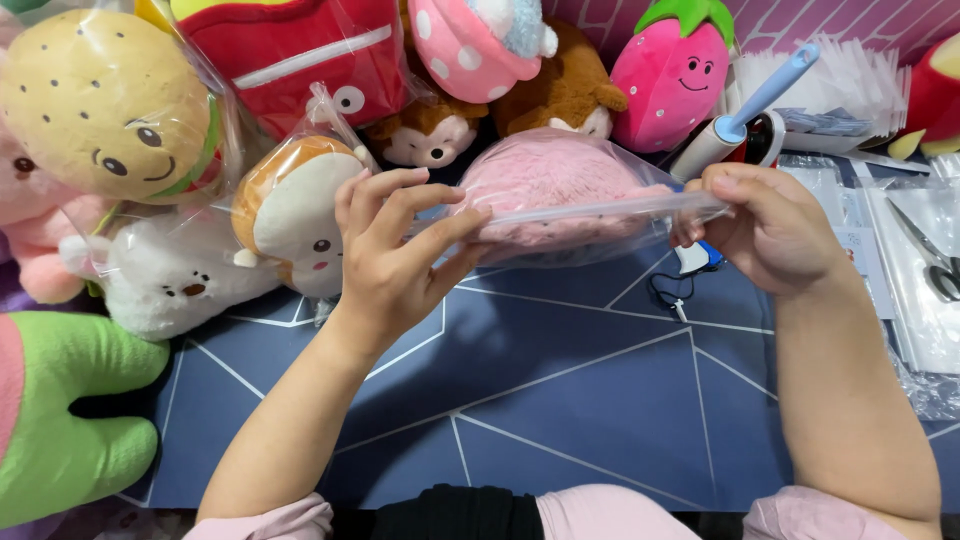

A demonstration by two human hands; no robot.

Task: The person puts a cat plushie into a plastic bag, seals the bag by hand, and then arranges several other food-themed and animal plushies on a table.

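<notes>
The blue mat (560,400) with white lines lies bare between the 2 forearms, its far edge crowded by about 9 plush toys. On it, 1 clear plastic bag (600,215) holds 1 pink plush toy (550,185). The left hand (395,260) pinches the bag's top strip between thumb and fingertips; the right hand (770,235) is closed on its other end. 1 lint roller (745,110) lies behind, 1 pair of scissors (930,260) at the right edge.

Burger plush (95,100) sits bagged top left, bread plush (290,210) beside it, white plush (170,285) below. Strawberry plush (672,70) leans at the back, lint roller (745,110) next to it. Scissors (930,255) lie far right on the blue worktop (560,400).
</notes>
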